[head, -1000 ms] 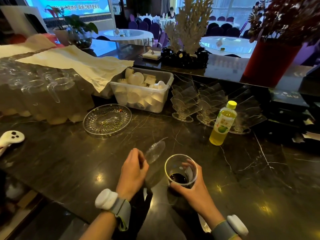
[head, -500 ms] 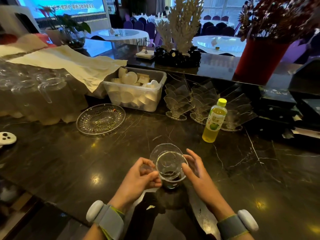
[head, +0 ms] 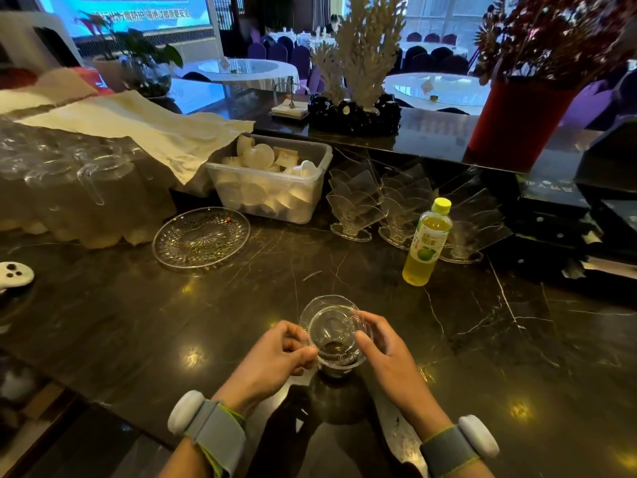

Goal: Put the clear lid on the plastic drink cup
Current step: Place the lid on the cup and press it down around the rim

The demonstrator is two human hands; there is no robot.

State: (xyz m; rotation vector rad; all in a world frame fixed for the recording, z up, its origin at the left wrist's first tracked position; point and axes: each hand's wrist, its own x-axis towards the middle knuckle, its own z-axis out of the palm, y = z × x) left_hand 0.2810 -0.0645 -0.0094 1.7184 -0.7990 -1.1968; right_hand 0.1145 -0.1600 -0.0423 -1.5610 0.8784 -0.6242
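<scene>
Clear plastic fills the space between my hands: the clear lid (head: 332, 326) sits over the mouth of the plastic drink cup (head: 336, 360), which stands on the dark marble counter (head: 138, 322) just in front of me; my left hand (head: 272, 357) pinches the lid's left edge, fingers curled in; my right hand (head: 386, 353) cups the right side, thumb on the rim, fingers partly spread; dark liquid shows at the cup's bottom; whether the lid is fully seated I cannot tell; a green-tea bottle (head: 427, 243) stands well apart, back right.
</scene>
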